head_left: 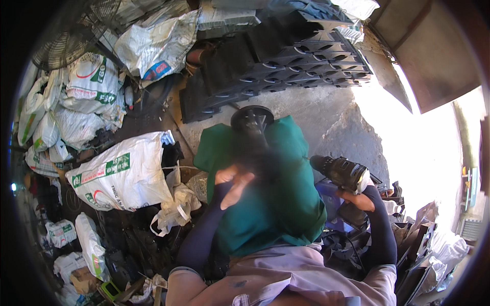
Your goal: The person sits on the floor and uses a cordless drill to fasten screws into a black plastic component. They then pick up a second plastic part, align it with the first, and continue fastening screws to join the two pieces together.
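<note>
My left hand (235,186) is closed at the near end of a black part with a round, disc-shaped far end (252,118). Motion smears the near end of this part, so its full shape is hard to make out. Beneath it, green cloth (286,204) covers my lap. Off to the right, my right hand (360,199) grips a black cordless drill (341,172), its chuck pointing left toward the cloth. The drill and the black part are apart.
Stacked black plastic pieces (275,66) form a long pile ahead. Printed white sacks (120,173) lie at the left, below a wire fan cage (66,35). A blue-purple container (332,201) stands beside my right leg. Scraps and plastic bags (444,250) crowd the lower right.
</note>
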Tool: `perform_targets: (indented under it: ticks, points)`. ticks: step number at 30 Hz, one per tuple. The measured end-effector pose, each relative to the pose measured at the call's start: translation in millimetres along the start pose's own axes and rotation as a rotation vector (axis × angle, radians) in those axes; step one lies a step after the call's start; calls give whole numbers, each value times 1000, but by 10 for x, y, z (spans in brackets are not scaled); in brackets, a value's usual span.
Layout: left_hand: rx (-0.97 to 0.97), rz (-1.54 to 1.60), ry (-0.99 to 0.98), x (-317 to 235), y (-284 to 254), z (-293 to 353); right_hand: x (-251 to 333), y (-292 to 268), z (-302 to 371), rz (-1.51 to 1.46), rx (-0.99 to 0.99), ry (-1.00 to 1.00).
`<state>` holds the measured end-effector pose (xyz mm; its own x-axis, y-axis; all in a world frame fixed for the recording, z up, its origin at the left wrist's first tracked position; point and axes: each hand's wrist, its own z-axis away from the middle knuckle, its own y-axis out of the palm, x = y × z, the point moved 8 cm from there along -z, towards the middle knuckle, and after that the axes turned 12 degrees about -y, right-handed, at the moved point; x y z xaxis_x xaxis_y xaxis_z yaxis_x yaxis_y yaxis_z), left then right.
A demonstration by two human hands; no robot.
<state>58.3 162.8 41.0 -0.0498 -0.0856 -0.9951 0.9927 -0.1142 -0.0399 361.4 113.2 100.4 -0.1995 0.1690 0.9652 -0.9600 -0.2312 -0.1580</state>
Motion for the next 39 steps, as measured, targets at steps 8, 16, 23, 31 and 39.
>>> perform_targets:
  ticks: [8,16,23,31,39]
  points:
    - [-47,-405,203,225,-110,334,-352,-286,-2,-179,50,150]
    - [-96,-568,259,87,-85,137,-165,-48,-282,-425,168,9]
    - [-69,-550,308,-82,-57,113,-3,93,-435,-367,261,-41]
    - [-78,676,-652,916,-869,-76,-175,-71,-558,-390,132,24]
    - [-316,940,-569,1169,-1044,-178,-219,19,-791,-464,191,75]
